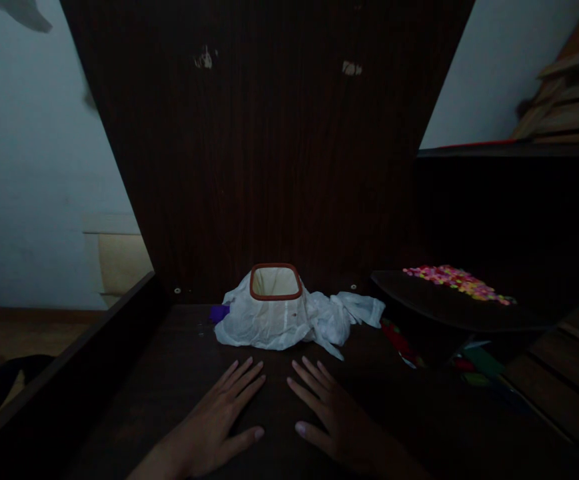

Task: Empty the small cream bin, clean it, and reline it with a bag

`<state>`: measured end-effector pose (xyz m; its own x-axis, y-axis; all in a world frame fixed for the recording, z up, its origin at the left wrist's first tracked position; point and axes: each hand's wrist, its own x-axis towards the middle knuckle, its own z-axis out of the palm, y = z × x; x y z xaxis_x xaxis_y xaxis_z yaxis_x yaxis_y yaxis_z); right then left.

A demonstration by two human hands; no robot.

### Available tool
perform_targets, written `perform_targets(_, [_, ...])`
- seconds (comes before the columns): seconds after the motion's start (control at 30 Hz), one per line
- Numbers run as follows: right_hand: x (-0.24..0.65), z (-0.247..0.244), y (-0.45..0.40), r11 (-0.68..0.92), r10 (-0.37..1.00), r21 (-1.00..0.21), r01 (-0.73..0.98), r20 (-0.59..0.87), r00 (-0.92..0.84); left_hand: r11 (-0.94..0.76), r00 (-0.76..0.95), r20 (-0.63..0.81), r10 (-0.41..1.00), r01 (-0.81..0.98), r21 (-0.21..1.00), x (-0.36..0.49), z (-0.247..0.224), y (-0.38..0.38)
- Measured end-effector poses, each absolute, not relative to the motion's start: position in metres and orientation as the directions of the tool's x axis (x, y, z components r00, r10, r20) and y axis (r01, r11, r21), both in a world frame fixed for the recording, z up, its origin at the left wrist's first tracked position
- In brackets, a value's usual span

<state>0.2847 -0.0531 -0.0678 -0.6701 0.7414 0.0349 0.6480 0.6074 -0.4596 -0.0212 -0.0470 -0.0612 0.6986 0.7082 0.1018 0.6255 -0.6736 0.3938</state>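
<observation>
L hand [219,415] & R hand [338,419] are laid wide open on 1 desk [277,410], nothing held; just beyond, 1 brown frame [276,297] is ringed by white cloth [264,328] (prob. 1 pc., dim light).

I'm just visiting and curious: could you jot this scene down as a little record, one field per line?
Left hand: palm down, fingers spread, holding nothing
Right hand: the same, thumb facing the other
Surface: dark wooden desktop
Nearest thing: brown-rimmed container with white plastic around it, just beyond the fingertips
Beside it: something purple, mostly hidden, at left
Right side: dark shelf bearing small colourful pieces
Light: dim
</observation>
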Motion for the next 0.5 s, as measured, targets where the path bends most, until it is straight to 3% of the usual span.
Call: perform_targets(0.5, [0.2834,-0.0625,-0.0537,0.591,0.743,-0.455,0.666,-0.016,-0.669,-0.662,0.695,0.092,0.713,0.626,0.412,-0.0209,-0.0593,-0.0468])
